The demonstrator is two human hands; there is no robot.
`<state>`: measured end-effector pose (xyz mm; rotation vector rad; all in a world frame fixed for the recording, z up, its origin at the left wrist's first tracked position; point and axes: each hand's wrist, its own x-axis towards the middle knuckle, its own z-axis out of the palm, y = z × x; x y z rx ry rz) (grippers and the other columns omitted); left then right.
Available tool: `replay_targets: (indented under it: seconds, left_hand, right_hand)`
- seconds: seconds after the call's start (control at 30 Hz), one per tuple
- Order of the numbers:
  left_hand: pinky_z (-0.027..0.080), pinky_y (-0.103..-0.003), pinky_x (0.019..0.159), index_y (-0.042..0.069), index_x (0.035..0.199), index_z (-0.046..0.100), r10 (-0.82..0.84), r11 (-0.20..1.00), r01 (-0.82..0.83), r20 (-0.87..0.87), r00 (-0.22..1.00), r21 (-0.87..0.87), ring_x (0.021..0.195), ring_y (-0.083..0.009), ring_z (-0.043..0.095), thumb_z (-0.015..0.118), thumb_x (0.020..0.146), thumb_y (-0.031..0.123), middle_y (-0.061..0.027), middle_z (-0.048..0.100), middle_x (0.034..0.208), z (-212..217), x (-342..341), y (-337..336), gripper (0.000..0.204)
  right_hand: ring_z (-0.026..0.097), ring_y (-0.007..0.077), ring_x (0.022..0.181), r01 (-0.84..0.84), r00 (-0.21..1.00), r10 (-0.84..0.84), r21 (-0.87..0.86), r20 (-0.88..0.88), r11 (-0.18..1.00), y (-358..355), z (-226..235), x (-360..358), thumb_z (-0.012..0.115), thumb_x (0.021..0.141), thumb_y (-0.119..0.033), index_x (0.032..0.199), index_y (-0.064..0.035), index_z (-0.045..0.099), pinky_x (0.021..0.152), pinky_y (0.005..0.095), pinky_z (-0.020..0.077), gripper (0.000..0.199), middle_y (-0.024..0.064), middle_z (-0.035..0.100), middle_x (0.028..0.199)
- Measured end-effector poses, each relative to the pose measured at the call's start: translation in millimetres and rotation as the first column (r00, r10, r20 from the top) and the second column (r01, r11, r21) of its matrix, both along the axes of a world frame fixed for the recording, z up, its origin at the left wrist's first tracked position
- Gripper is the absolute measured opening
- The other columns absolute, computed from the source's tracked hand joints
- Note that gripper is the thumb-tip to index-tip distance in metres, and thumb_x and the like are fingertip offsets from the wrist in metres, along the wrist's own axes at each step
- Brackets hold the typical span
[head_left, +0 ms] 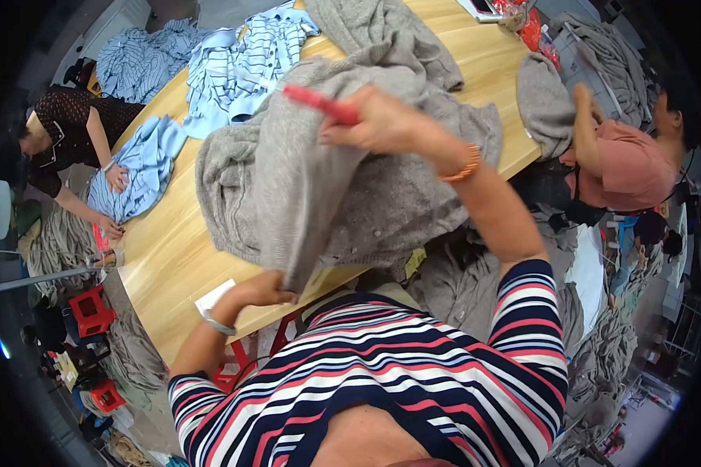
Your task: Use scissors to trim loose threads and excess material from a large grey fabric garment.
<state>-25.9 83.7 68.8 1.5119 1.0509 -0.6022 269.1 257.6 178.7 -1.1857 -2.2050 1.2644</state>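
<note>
A grey knit garment [413,218] lies heaped on the wooden table in front of me, with small buttons along its lower part. My left hand [263,289] is closed on the lower end of one raised, slightly blurred length of it [288,179], at the table's near edge. Above the heap, my right hand [382,123] grips a red-handled tool [319,104] with a thin pale tip pointing left; its exact kind is unclear. The upper end of the raised knit passes beside the right fingers, and I cannot tell whether they also pinch it.
The wooden table [167,272] carries another grey knit piece [389,35], blue striped shirts [237,74] and a white card [214,296]. One person at left handles a striped shirt [136,175]; another at right handles grey knit [545,101]. Red stools [92,311] and knit piles stand around.
</note>
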Motion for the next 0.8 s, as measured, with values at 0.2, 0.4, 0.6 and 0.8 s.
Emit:
replay_targets:
  seconds: [0.2,0.4,0.6,0.8]
  left_hand:
    - [0.046,-0.038,0.091,-0.002,0.122,0.051,0.406,0.689,-0.537,0.354,0.843,0.487,0.104,-0.0299,0.058,0.072,0.08,0.027,-0.0208,0.059,0.114,-62.0,22.6,0.9,0.055]
    - [0.04,-0.044,0.094,0.005,0.135,0.04,-0.017,0.304,-0.433,0.46,0.888,0.848,0.112,-0.0383,0.047,0.08,0.068,0.029,-0.0215,0.046,0.127,-18.8,121.0,37.8,0.081]
    - [0.042,-0.039,0.088,0.006,0.123,0.051,-0.268,0.272,0.059,0.017,0.963,0.961,0.109,-0.0307,0.051,0.061,0.074,0.008,-0.0182,0.054,0.119,-68.6,147.5,65.1,0.05]
    - [0.046,-0.024,0.069,0.006,0.098,0.061,0.644,0.665,-0.696,0.679,0.352,-0.27,0.076,-0.0119,0.058,0.061,0.087,0.011,0.0007,0.062,0.082,-86.7,109.7,114.2,0.012]
  right_hand:
    - [0.064,0.0236,0.064,0.391,0.908,-0.374,-0.059,0.188,0.918,-18.7,-105.4,22.1,0.059,0.086,-0.026,0.081,0.0032,0.063,0.064,0.0382,0.0489,0.03,0.0141,0.066,0.068]
    - [0.061,0.0432,0.081,0.48,0.715,-0.633,0.448,0.298,0.754,-75.6,-103.6,97.8,0.061,0.085,-0.024,0.085,0.003,0.063,0.072,0.0494,0.0484,0.027,0.0262,0.061,0.08]
    - [0.055,0.0451,0.089,0.593,0.583,-0.759,0.487,0.29,0.642,-135.3,-115.2,124.0,0.063,0.083,-0.013,0.1,0.0013,0.052,0.076,0.0487,0.0469,0.024,0.0246,0.053,0.091]
    - [0.057,0.042,0.091,0.729,0.616,-0.764,0.229,0.19,0.645,-185.8,-112.0,123.1,0.061,0.085,-0.014,0.121,-0.0053,0.045,0.073,0.0481,0.0462,0.04,0.0189,0.057,0.083]
